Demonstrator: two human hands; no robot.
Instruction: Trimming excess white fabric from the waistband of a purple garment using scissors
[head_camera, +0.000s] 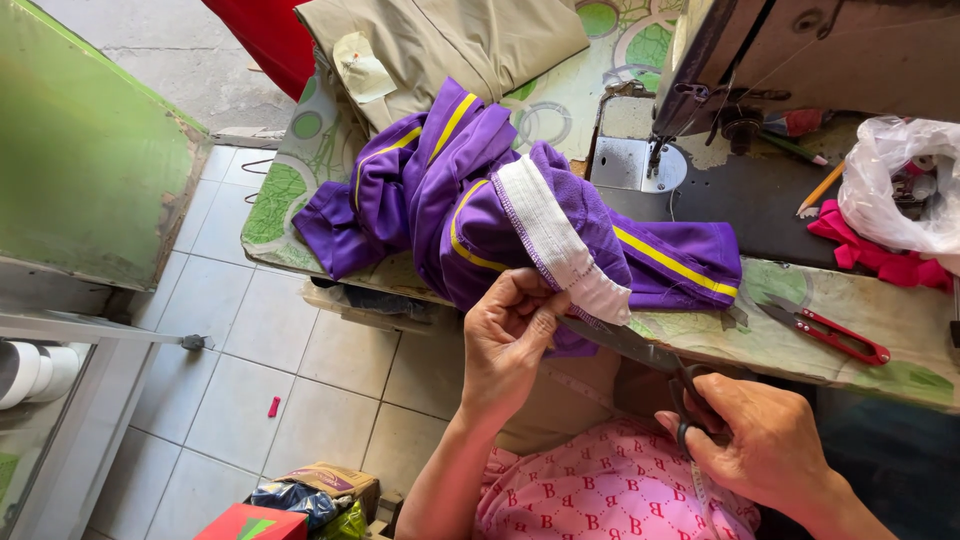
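Scissors (640, 352), gripped in the right hand (760, 440), meet the white band (555, 235) of a purple garment (470, 190). Left hand (510, 335) pinches that band at the near table (860, 310) edge. The cut appears barely begun; most of the band is intact. Sewing machine (780, 60) stands far right, red snips (830, 332) beside it. Tiled floor (300, 360) lies left.

The garment (520, 200) lies on the table (860, 300) beyond the left hand (510, 340); the thread snips (830, 335) lie right of it.
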